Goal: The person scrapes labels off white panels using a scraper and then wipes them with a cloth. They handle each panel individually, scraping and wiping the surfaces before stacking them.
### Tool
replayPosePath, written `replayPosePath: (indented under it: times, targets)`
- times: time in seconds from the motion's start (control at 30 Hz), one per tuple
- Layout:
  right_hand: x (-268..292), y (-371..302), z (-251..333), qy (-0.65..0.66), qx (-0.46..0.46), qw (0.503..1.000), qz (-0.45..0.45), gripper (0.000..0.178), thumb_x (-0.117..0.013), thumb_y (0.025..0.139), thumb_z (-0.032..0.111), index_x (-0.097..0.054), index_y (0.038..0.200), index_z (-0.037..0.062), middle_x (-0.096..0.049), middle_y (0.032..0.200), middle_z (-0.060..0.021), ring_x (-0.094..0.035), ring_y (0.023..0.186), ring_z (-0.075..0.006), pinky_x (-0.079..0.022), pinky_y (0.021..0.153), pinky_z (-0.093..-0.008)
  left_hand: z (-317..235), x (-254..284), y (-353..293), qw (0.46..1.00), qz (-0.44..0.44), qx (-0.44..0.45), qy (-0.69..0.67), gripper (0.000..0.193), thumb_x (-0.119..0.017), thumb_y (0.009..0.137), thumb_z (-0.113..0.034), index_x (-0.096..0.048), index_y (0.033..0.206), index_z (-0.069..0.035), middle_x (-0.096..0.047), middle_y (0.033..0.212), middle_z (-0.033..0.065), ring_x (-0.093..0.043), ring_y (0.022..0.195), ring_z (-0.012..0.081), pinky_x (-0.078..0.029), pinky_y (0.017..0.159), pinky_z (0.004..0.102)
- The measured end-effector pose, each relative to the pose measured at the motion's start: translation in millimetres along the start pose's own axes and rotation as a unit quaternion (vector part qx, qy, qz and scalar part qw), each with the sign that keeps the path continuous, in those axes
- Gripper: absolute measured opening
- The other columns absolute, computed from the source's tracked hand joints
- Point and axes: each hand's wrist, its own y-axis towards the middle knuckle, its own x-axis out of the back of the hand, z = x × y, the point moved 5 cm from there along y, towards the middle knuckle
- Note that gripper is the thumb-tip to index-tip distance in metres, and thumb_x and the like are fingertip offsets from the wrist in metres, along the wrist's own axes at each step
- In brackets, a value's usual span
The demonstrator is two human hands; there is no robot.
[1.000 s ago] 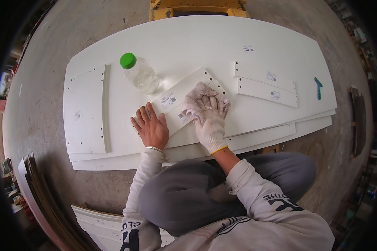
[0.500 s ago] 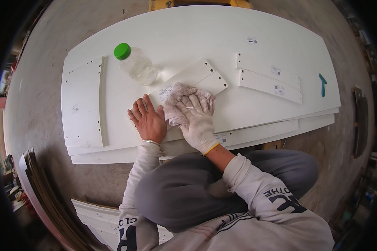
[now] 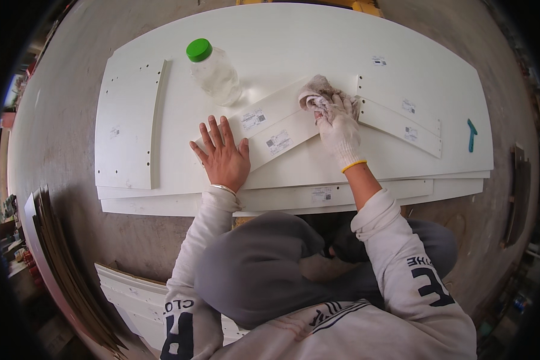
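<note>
Bare and with its fingers spread, my left hand [image 3: 227, 157] lies flat on the near left end of two narrow white boards [image 3: 271, 123] set side by side. Two paper labels show on these boards. My right hand [image 3: 341, 129], in a white knit glove with a yellow cuff, presses a crumpled greyish-pink cloth [image 3: 319, 95] onto their far right end. The cloth hides the corner holes there. Beyond my left hand stands a clear plastic jar [image 3: 217, 77] with a green lid [image 3: 199, 50].
Under everything lies a large white panel [image 3: 282, 42], with more panels below. A drilled white board [image 3: 129, 126] is at the left. Two narrow boards [image 3: 399, 117] and a teal tool [image 3: 471, 135] lie at the right. Boards [image 3: 72, 282] are stacked at the lower left.
My right hand has slid the cloth away and to the right along the boards, uncovering both labels. My left hand stays on the boards' near end, its fingers spread wider.
</note>
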Motion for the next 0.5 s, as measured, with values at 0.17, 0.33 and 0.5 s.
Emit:
replayPosePath:
  times: [0.17,0.33,0.5]
  targets:
    - [3.1,-19.4,24.5,-0.106,0.047,0.993,-0.028,0.051,-0.062,0.098,0.043,-0.068,0.138,0.011,-0.048,0.161,-0.017,-0.033,0.154,-0.0383,-0.017,0.131,-0.0473,-5.7,4.3,-5.5,0.999,0.02,-0.017,0.022,0.068,-0.044,0.108,-0.045,-0.026,0.168,-0.019,-0.015,0.176,0.017,-0.006,0.162,0.0447,-0.003,0.118,0.079]
    - [-17.6,-67.2,89.4,-0.059,0.152,0.987,-0.005,0.046,-0.065,0.094,0.04,-0.072,0.131,0.0144,-0.058,0.15,-0.0141,-0.04,0.148,-0.0375,-0.012,0.128,-0.06,-6.1,2.4,-5.1,0.998,0.041,-0.028,0.04,0.067,-0.045,0.108,-0.045,-0.028,0.168,-0.022,-0.014,0.176,0.0168,-0.007,0.161,0.0467,-0.003,0.116,0.0822]
    - [17.9,-30.2,49.7,-0.073,0.148,0.985,-0.051,0.04,-0.064,0.094,0.038,-0.074,0.128,0.0185,-0.064,0.141,-0.0138,-0.048,0.139,-0.0371,-0.021,0.125,-0.0594,-4.9,2.5,-5.6,0.999,0.032,-0.015,0.016,0.069,-0.05,0.106,-0.042,-0.028,0.168,-0.02,-0.016,0.175,0.0188,-0.007,0.161,0.0471,-0.002,0.116,0.0818]
